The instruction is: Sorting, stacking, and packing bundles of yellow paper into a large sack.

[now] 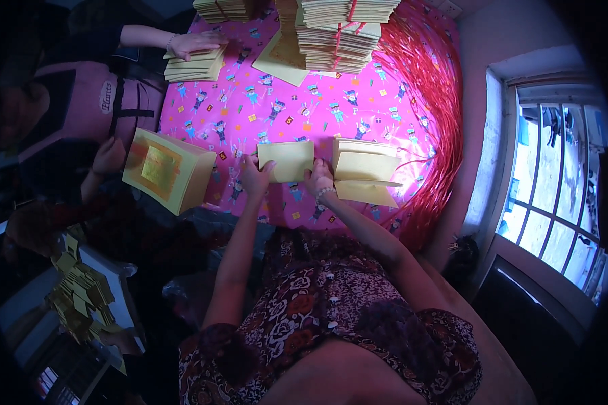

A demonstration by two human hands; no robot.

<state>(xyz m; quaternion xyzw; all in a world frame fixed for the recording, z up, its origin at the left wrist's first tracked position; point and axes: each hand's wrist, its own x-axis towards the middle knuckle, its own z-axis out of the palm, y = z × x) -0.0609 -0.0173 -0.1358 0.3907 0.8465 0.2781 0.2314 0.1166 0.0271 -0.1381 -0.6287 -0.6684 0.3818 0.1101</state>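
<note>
Between my two hands is a small rectangular stack of pale yellow paper (287, 161), held above the pink patterned tablecloth. My left hand (255, 177) grips its left side, with the thumb on the near face. On its lower right corner my right hand (319, 181) is closed, fingers bent round the edge. Just right of that hand lies another yellow paper stack (366, 164), with a loose flap toward me. To the left, a thick yellow paper block (165, 169) with a gold-and-orange square on top sits at the table edge.
Tall paper bundles tied with red strips (341, 40) stand at the back. Long red strips (446, 135) run down the table's right side. A co-worker's hand (197, 44) rests on a paper stack at far left. More yellow paper (81, 290) lies lower left. A barred window (554, 169) is at right.
</note>
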